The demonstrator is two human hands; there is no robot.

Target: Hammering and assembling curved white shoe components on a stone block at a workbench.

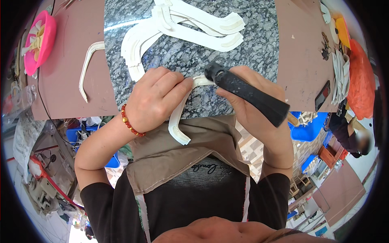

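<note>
My left hand (156, 95) pinches a narrow, bent white strip (175, 123) near the front edge of the grey speckled stone slab (259, 44). One end of that strip hangs over the edge above my brown apron; its other end runs along the slab to the right. In my right hand (261, 121) is a black hammer (253, 95), its rounded end at the strip's right part. Whether it touches the strip I cannot tell. Farther back on the slab lies an overlapping pile of wider curved white pieces (202, 32).
Another thin white strip (84, 69) lies on the brown table left of the slab, near a pink bowl (52, 34) of pale pieces. At right are keys (325, 46), a phone (323, 96) and a red bag (360, 81). A blue bin (306, 133) stands below; a person (344, 129) is beyond.
</note>
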